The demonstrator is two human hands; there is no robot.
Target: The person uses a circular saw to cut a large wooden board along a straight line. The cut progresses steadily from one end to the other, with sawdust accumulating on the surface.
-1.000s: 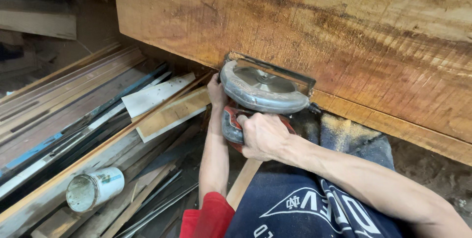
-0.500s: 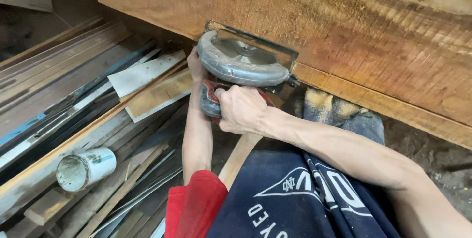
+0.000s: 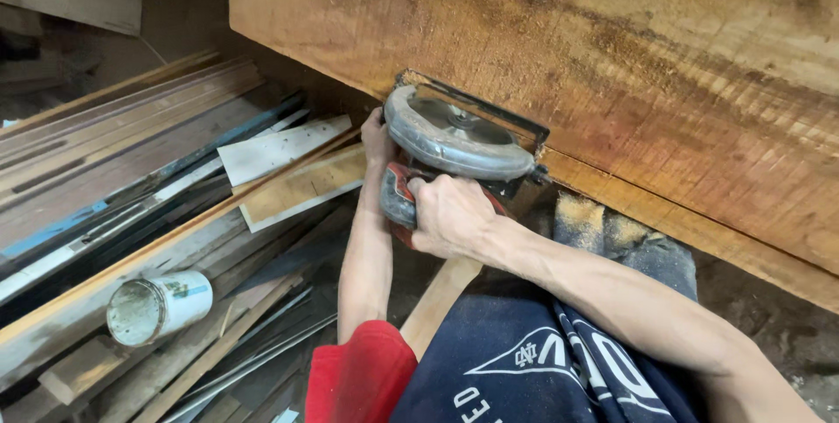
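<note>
Both hands (image 3: 450, 213) grip a circular saw (image 3: 454, 148) against the wood slab (image 3: 655, 65).

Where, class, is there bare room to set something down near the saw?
Only the broad top of the wooden slab, behind the circular saw that both hands hold. Left is crowded: stacked planks and a white can. Below, sawdust-covered knees.

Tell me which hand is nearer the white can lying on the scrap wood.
Left. The left hand grips the circular saw on the side facing the white can; the right hand holds the saw's handle, farther away.
</note>
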